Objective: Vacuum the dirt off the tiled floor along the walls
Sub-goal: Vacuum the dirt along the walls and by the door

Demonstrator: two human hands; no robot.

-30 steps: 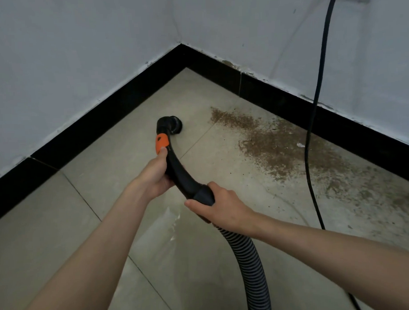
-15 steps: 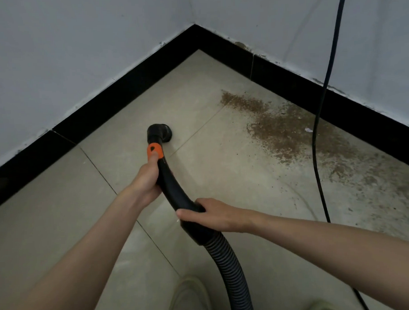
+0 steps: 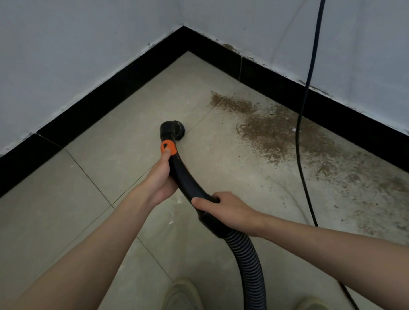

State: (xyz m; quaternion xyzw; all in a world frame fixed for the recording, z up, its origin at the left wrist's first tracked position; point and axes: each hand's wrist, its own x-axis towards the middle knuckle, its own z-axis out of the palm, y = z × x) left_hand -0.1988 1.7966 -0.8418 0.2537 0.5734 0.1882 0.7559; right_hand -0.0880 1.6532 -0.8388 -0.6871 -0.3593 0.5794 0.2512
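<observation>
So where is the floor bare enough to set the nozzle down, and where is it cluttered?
Bare tile lies left of the nozzle, up to the black skirting, and in the corner ahead. Right of it is crowded: the dirt patch spreads along the right wall, with the black cable crossing it.

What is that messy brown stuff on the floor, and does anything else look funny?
That is loose dirt, spread along the right-hand wall's black skirting, not yet vacuumed. A black cord hangs down across it. The nozzle sits on clean tile to its left. The wall paint looks chipped above the skirting.
</observation>
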